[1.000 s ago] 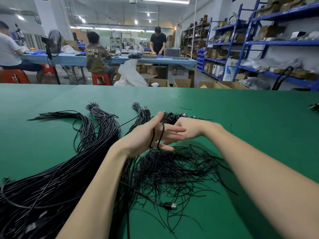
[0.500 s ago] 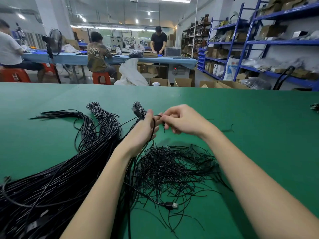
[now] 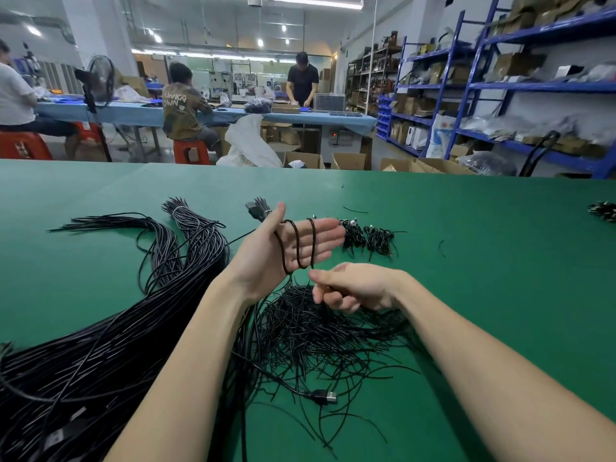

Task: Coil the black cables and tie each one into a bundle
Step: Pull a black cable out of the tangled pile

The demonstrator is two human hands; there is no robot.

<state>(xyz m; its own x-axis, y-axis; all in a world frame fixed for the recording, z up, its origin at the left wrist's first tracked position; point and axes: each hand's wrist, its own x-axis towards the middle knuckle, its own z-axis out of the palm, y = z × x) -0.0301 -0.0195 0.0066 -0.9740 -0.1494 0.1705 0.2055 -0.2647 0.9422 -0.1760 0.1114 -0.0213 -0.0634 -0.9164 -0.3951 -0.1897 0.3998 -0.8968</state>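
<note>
My left hand [image 3: 266,258] is held up over the green table [image 3: 483,261], fingers straight and thumb raised. A black cable [image 3: 297,243] runs in two loops round those fingers. Just below and to the right, my right hand [image 3: 356,288] has its fingers curled and pinches the same cable where it drops from the loops. The cable's USB plug [image 3: 325,396] lies on the table near me. Under both hands is a loose pile of thin black ties [image 3: 316,338].
A thick sheaf of uncoiled black cables [image 3: 133,328] sweeps across the left of the table. Small tied bundles [image 3: 366,240] lie beyond my hands, and more bundles [image 3: 603,210] sit at the right edge. Behind the table are cardboard boxes, blue shelving and people working.
My right hand has swung from beside my left thumb down to below the left hand, drawing the cable along. The left fingers now show two loops instead of one.
</note>
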